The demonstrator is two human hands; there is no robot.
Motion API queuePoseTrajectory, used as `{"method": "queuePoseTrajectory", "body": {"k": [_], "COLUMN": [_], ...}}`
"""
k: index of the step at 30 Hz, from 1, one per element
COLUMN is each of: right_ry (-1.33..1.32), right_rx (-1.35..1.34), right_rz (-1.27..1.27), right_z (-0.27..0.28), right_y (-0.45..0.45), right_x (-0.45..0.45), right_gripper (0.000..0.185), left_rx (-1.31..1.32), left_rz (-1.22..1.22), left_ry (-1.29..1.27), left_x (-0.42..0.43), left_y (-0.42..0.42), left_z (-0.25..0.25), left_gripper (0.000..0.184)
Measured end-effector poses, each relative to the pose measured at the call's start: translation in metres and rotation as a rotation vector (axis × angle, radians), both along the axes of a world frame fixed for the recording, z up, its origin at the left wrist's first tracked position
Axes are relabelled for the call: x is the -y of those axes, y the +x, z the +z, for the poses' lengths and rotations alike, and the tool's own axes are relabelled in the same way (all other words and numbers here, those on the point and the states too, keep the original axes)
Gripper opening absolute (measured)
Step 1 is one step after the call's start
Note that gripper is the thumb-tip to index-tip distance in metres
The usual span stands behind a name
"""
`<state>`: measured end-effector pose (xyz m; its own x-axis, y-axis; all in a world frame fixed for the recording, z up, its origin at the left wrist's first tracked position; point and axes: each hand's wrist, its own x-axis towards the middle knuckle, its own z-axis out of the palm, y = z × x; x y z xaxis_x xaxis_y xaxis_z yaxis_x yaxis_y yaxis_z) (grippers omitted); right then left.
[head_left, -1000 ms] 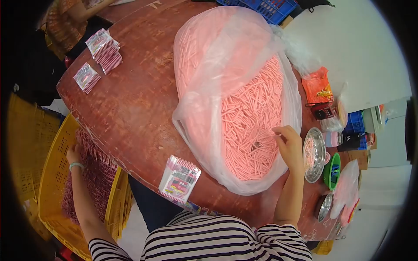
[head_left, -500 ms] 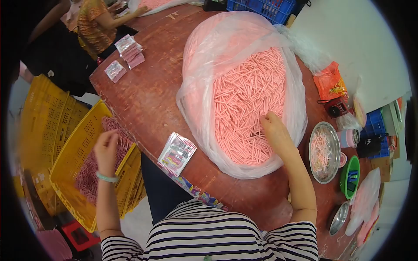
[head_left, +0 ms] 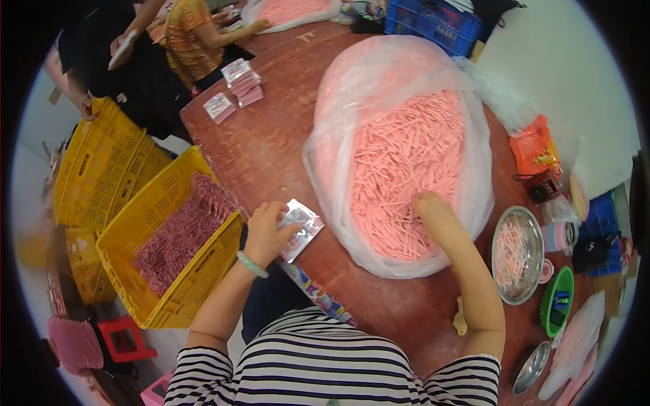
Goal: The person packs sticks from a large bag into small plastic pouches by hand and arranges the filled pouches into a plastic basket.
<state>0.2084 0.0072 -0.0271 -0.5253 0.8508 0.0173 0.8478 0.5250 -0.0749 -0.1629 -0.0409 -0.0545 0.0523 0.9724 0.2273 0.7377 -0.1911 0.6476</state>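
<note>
A large clear plastic bag point(head_left: 332, 196) lies open on the table, full of thin pink sticks point(head_left: 399, 155). My right hand point(head_left: 437, 216) reaches into its lower right part, fingers bent together down among the sticks; exactly what the fingertips hold is hidden. At the table's near edge lies a silver and pink printed packet point(head_left: 303, 233). My left hand point(head_left: 265, 233), with a pale bracelet on the wrist, rests over the packet's left side, thumb and fingers apart.
Left of the table stands a yellow crate point(head_left: 135, 298) of small pink-purple packets. Packet stacks point(head_left: 242, 82) lie at the far left edge. On the right are a steel bowl point(head_left: 518, 291) of sticks, a green basket point(head_left: 556, 298) and a cup. Other people work at the back left.
My left hand has moved right, from over the yellow crate to the silver packet. My right hand stays among the pink sticks. The whole view has shifted, and a co-worker's hands now show at upper left.
</note>
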Motion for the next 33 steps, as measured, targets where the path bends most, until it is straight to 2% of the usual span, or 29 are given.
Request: {"method": "queuePoseTrajectory", "body": {"k": [5, 11, 14, 20, 23, 24, 27, 30, 33], "right_ry": [0.026, 0.01, 0.019, 0.008, 0.002, 0.005, -0.286, -0.416, -0.635], "right_rx": [-0.058, 0.002, -0.034, -0.175, -0.368, -0.45, -0.807, -1.06, -1.335], "right_rz": [0.011, 0.006, 0.023, -0.009, -0.102, -0.135, -0.418, -0.457, -0.498], "right_z": [0.0, 0.004, 0.006, 0.008, 0.014, 0.018, 0.037, 0.019, 0.008], "right_y": [0.0, -0.007, -0.006, 0.004, 0.009, 0.01, 0.005, 0.008, 0.001], "right_x": [0.002, 0.0, 0.002, 0.001, 0.0, 0.0, 0.011, 0.011, 0.014], "right_gripper": [0.014, 0.009, 0.009, 0.009, 0.008, 0.009, 0.015, 0.019, 0.015], "left_rx": [0.093, 0.435, 0.361, 0.114, 0.401, 0.568, 1.009, 1.197, 1.331], "left_rz": [0.053, 0.077, 0.078, 0.013, 0.144, 0.138, 0.106, 0.082, -0.034], "left_ry": [-0.156, -0.34, -0.24, 0.164, 0.076, 0.018, -0.138, -0.309, -0.547], "left_x": [-0.002, -0.008, -0.008, -0.005, 0.003, 0.006, 0.009, 0.011, 0.017], "left_y": [0.001, -0.006, -0.007, -0.007, 0.0, 0.002, 0.009, 0.019, 0.046], "left_z": [0.003, -0.006, -0.01, -0.009, 0.007, 0.014, 0.027, 0.032, 0.037], "left_gripper": [0.031, 0.016, 0.013, 0.01, 0.009, 0.009, 0.007, 0.005, 0.005]}}
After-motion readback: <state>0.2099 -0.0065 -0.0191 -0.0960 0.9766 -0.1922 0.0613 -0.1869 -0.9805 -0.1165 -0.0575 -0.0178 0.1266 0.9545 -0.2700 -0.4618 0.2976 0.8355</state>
